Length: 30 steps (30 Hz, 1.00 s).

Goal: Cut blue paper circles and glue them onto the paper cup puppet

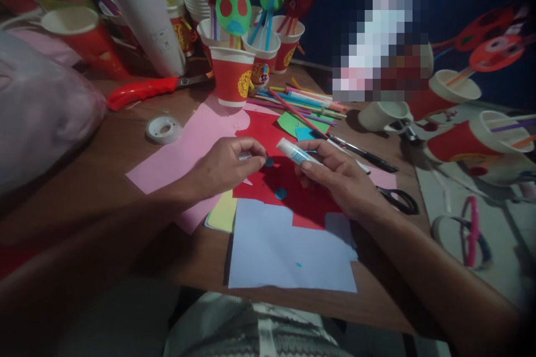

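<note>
In my right hand (330,170) is a white glue stick (296,153) with blue print, its pale end tilted up toward my left hand. My left hand (234,164) is closed in a pinch, with a small pale, clear thing partly showing under the fingers; I cannot make out what it is. A small blue paper dot (269,162) is at its fingertips, and whether it is held or lies on the paper is unclear. Below both hands is red paper (262,128), with another blue paper dot (280,193) on it. Light blue paper (276,251) lies nearer me.
Pink paper (188,145) and a tape roll (163,129) lie at left, with red-handled scissors (142,92) behind. A red paper cup (232,78) bears a green paper face. Coloured sticks (301,101), a black pen (364,153) and black scissors (400,201) lie right.
</note>
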### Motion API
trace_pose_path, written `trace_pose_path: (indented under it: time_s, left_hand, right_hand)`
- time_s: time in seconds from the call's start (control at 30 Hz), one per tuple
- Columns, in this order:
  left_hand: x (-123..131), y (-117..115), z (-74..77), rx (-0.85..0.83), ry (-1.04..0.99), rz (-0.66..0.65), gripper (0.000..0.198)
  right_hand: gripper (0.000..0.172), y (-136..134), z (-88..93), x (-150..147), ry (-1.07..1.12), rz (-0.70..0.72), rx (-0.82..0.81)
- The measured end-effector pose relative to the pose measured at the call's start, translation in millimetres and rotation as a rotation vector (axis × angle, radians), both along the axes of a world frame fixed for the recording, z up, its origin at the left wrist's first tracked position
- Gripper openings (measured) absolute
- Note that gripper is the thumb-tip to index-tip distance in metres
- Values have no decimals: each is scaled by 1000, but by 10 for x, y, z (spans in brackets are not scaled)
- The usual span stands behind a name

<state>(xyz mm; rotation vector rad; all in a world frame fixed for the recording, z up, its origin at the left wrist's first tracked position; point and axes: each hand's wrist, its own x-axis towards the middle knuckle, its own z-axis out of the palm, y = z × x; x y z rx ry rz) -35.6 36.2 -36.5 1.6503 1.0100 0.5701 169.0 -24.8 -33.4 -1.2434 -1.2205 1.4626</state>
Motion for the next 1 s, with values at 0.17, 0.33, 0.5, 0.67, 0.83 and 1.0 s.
trace_pose_path:
  time_s: [0.17, 0.33, 0.5, 0.67, 0.83, 1.0]
  left_hand:
    - [-4, 19, -23, -34, -8, 3, 16]
    - [5, 22, -15, 9, 28, 0, 10]
    - [7, 23, -17, 6, 7, 5, 9]
    - [6, 32, -10, -44, -5, -31, 6]
    - [0, 45, 14, -108, -7, -46, 6]
    - [-22, 74, 22, -181, -10, -87, 8]
  right_hand:
    - [24, 3, 5, -1, 0, 10, -6]
    - [26, 5, -5, -18, -18, 41, 4]
    - [27, 12, 0, -43, -28, 49, -18]
    - [26, 9, -15, -67, 9, 80, -19]
    - [26, 14, -36, -78, -32, 68, -29]
    - [27, 18, -13, -74, -6, 58, -34]
